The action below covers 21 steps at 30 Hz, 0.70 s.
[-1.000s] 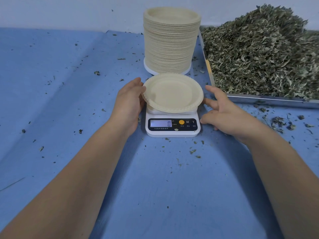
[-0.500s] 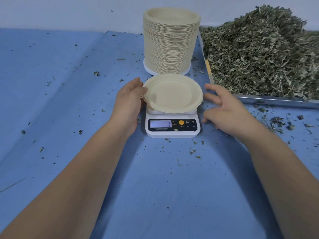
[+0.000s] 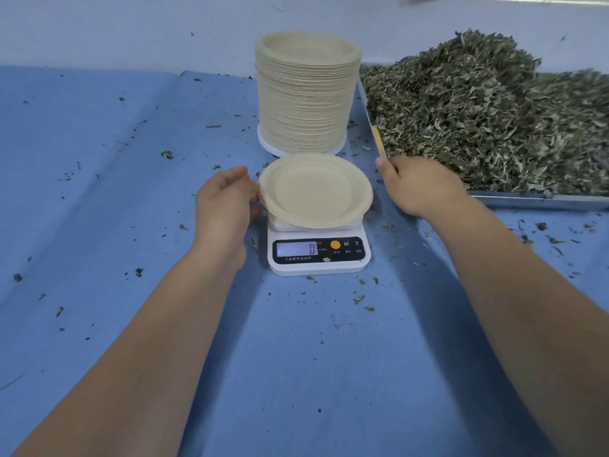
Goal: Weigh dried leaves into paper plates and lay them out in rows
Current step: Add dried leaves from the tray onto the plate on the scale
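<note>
Right hand (image 3: 420, 186) moved to leaves (image 3: 494, 120) (left hand (image 3: 224, 206) holds plate (image 3: 316, 191)).

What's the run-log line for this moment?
paper plate: empty, on scale | display: 0 | left hand: touches plate rim | right hand: at leaf tray corner, fingers hidden
</note>
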Each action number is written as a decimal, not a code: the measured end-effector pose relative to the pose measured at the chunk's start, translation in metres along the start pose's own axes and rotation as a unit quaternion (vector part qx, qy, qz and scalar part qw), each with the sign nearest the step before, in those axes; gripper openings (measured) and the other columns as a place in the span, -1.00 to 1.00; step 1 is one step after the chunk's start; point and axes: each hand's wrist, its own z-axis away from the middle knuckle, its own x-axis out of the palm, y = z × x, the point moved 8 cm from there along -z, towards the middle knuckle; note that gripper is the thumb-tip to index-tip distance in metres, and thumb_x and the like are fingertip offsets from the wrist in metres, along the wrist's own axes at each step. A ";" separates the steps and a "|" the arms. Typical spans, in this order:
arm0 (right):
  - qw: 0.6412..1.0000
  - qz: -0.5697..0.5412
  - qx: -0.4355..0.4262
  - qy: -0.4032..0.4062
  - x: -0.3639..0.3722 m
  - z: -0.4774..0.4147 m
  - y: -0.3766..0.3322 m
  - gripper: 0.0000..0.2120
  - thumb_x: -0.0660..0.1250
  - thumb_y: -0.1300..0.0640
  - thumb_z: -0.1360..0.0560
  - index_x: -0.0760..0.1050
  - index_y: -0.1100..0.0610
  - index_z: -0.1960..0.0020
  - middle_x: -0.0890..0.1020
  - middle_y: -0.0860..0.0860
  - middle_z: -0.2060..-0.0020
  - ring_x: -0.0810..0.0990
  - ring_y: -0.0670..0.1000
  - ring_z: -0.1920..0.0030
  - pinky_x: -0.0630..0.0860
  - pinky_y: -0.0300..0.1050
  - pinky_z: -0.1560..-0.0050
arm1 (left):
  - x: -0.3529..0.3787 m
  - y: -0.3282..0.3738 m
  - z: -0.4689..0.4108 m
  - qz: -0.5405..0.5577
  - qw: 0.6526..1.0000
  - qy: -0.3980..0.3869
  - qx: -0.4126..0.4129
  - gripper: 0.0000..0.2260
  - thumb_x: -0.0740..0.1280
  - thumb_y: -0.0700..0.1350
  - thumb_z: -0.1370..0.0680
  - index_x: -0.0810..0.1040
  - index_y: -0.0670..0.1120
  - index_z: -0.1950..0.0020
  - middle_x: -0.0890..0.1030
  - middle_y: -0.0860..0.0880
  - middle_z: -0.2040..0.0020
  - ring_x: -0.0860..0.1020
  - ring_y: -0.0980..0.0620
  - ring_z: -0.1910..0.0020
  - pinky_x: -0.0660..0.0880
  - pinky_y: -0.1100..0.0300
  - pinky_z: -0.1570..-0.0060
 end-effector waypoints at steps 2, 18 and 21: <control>1.000 -0.003 -0.014 0.006 0.001 -0.002 -0.001 -0.41 -0.11 -0.26 -0.68 0.48 0.17 -0.10 0.58 0.18 0.04 0.54 0.25 0.01 0.53 0.13 0.01 | -0.001 0.000 0.000 0.024 1.000 0.007 -0.008 -0.82 0.28 -0.22 -0.61 0.61 -0.04 -0.13 0.64 -0.02 -0.08 0.68 0.05 0.14 0.66 0.14 0.05; 0.999 -0.031 -0.019 0.015 -0.001 -0.012 0.002 -0.41 0.02 -0.24 -0.67 0.31 0.17 0.33 0.43 0.10 0.42 0.46 0.16 0.34 0.35 -0.05 0.32 | -0.002 0.004 0.002 0.040 0.999 0.015 0.021 -0.80 0.21 -0.14 -0.63 0.61 0.01 -0.12 0.59 0.04 -0.21 0.72 0.14 0.08 0.63 0.23 0.14; 0.994 -0.086 -0.011 0.062 -0.019 -0.018 0.010 -0.45 0.11 -0.11 -0.68 0.26 0.17 0.40 0.35 0.09 0.51 0.34 0.12 0.46 0.26 -0.12 0.41 | -0.003 0.003 0.001 0.038 0.999 0.017 0.024 -0.80 0.20 -0.14 -0.63 0.61 0.03 -0.09 0.59 0.06 -0.22 0.72 0.14 0.08 0.62 0.28 0.21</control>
